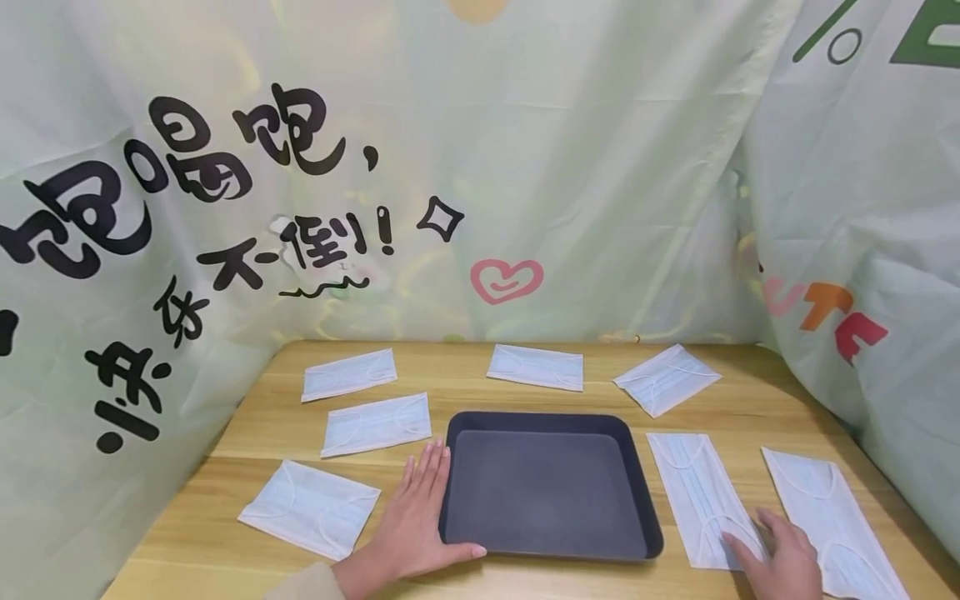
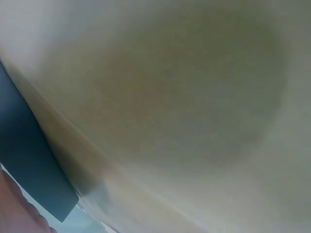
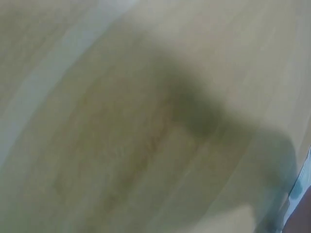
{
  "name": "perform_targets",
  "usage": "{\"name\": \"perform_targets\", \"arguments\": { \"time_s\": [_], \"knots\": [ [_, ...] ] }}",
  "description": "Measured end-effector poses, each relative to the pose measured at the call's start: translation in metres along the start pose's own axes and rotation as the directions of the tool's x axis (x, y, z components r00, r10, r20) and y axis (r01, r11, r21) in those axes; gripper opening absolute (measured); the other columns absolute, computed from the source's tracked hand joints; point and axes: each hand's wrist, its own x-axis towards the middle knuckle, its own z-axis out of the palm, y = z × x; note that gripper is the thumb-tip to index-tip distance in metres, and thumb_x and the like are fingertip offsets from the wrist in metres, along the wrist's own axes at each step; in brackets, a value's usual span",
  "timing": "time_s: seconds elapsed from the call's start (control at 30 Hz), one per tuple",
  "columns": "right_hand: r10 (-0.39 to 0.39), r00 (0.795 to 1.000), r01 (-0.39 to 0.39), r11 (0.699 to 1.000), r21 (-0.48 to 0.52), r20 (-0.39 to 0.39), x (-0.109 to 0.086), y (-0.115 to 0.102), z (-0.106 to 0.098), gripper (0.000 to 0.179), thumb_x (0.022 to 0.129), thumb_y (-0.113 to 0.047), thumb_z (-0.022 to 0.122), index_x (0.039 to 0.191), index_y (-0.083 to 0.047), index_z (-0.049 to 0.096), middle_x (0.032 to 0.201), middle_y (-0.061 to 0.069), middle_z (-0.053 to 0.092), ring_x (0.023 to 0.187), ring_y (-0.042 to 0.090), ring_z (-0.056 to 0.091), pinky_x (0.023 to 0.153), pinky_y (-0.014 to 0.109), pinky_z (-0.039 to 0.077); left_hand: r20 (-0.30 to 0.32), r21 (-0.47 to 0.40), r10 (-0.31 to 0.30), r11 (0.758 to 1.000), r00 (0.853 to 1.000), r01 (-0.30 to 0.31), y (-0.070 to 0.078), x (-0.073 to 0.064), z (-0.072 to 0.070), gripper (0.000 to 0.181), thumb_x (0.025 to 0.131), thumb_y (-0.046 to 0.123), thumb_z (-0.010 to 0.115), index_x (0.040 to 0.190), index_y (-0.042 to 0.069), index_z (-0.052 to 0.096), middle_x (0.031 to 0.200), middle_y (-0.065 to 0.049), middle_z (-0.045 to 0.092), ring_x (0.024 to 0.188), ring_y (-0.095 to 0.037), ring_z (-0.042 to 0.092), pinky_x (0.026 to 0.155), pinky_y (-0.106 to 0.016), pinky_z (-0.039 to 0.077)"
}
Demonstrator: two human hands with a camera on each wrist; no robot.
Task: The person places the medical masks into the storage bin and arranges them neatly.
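Note:
A dark grey rectangular tray [image 1: 551,492] lies on the wooden table in the head view. My left hand [image 1: 412,525] rests against its left side, fingers straight along the wall and thumb at the front edge. In the left wrist view, part of the tray [image 2: 29,141] shows beside a bit of that hand. At the right, my right hand [image 1: 783,558] is over the near end of a pale blue face mask [image 1: 693,479]. Its thumb tip overlaps the mask, and the index finger is spread apart by the mask's right edge. The other fingers are mostly hidden.
Another face mask [image 1: 832,517] lies right of my right hand. Left of the tray are three masks, the nearest [image 1: 311,508] close to my left wrist. Two more, one central [image 1: 536,367] and one angled [image 1: 666,380], lie behind the tray. A printed cloth [image 1: 600,208] encloses the table [image 1: 442,379].

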Motion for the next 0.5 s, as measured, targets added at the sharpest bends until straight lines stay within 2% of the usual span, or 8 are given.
{"name": "perform_targets", "arguments": {
  "time_s": [0.1, 0.3, 0.5],
  "knots": [
    [0.04, 0.999, -0.04, 0.999, -0.01, -0.019, -0.0015, 0.0006, 0.0023, 0.066, 0.083, -0.015, 0.065, 0.129, 0.017, 0.031, 0.126, 0.036, 0.031, 0.12, 0.05, 0.027, 0.103, 0.058, 0.027, 0.02, -0.011, -0.007, 1.0, 1.0, 0.007, 0.0005, 0.0004, 0.0004, 0.122, 0.067, 0.089, 0.035, 0.146, -0.003, 0.019, 0.154, -0.019, 0.018, 0.142, -0.03, 0.019, 0.109, -0.021, -0.024],
    [0.035, 0.999, -0.037, 0.997, -0.068, -0.018, -0.0037, 0.005, 0.0047, 0.058, 0.082, -0.012, 0.066, 0.122, 0.021, 0.039, 0.117, 0.038, 0.04, 0.113, 0.05, 0.034, 0.098, 0.056, 0.031, 0.037, -0.02, -0.018, 1.0, 0.999, 0.019, 0.0001, 0.0007, 0.0009, 0.122, 0.067, 0.089, 0.035, 0.146, -0.003, 0.02, 0.154, -0.019, 0.018, 0.142, -0.031, 0.019, 0.109, -0.021, -0.025],
    [0.143, 0.99, -0.141, 0.987, -0.082, 0.017, -0.002, 0.009, 0.0071, 0.057, 0.083, -0.015, 0.067, 0.122, 0.017, 0.041, 0.114, 0.033, 0.043, 0.11, 0.046, 0.038, 0.093, 0.054, 0.037, 0.046, -0.024, -0.017, 1.0, 0.999, 0.018, -0.0005, -0.0011, 0.0026, 0.122, 0.067, 0.089, 0.033, 0.145, -0.003, 0.021, 0.154, -0.019, 0.018, 0.142, -0.031, 0.02, 0.108, -0.019, -0.026]
  ]
}}
